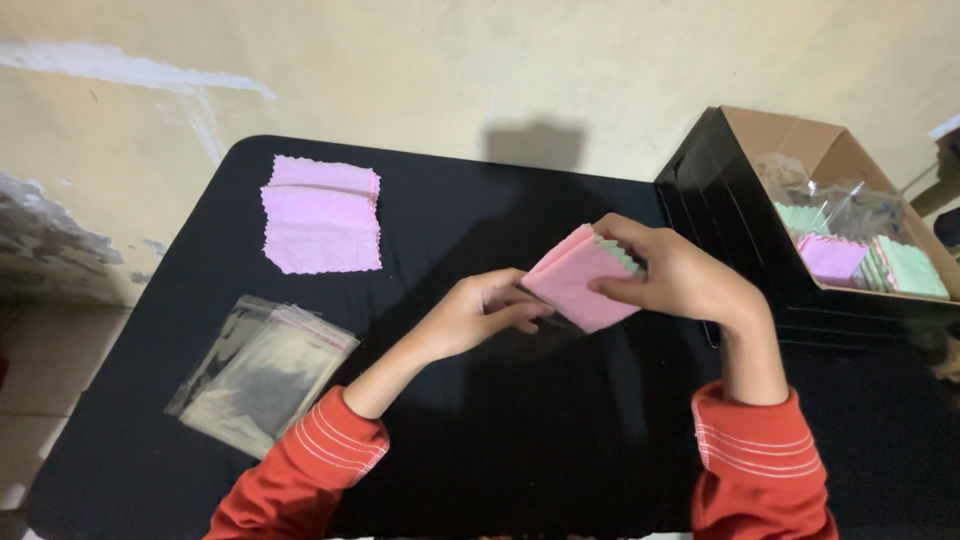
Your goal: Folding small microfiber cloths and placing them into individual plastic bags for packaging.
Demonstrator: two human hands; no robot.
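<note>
Worktop, black, matte, bare across its near half. Right hand fingers pinch a folded pink cloth stack above centre; left hand fingers touch its lower corner, loosely curled. Pink scalloped cloths far left; clear plastic bags near left edge; cardboard box right.

Both hands are holding a small folded stack of pink cloths above the middle of the black table. The right hand is gripping its right edge, where green layers are showing; the left hand is touching its lower left corner. A pink cloth pile is lying near the far left corner, clear plastic bags by the left edge, and a cardboard box of pink and green cloths is sitting at the right.
</note>
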